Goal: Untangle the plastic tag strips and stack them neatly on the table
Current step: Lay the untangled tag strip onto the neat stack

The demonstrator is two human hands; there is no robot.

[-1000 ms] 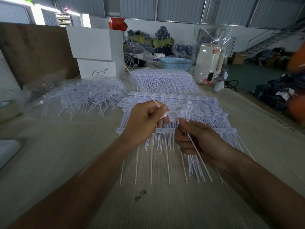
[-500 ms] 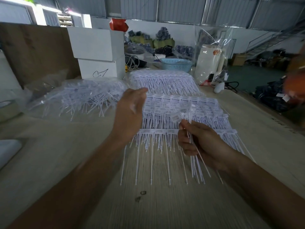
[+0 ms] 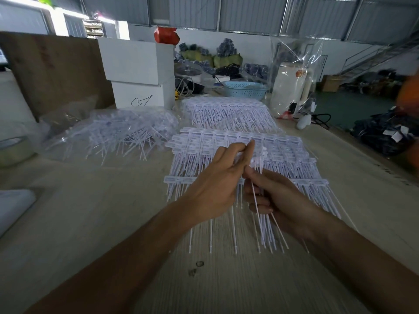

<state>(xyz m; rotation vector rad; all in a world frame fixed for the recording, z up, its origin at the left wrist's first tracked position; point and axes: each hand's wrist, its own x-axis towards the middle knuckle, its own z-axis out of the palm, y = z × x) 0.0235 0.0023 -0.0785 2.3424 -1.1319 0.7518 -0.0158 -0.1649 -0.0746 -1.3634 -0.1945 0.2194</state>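
Hands together over the stack (image 3: 238, 141) (on the table (image 3: 90, 223)) — left hand (image 3: 217, 184) and right hand (image 3: 278, 200) both pinching tag strips (image 3: 257, 200).

My left hand (image 3: 217, 180) hides the tag strip (image 3: 257, 200) pinched between my fingers. My right hand (image 3: 278, 198) covers the stack's (image 3: 226, 143) middle. An orange blur (image 3: 408, 91) is cut off at the right edge.

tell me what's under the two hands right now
Under the left hand and right hand lies a neat stack of tag strips on the table. The strips directly beneath the hands are covered.
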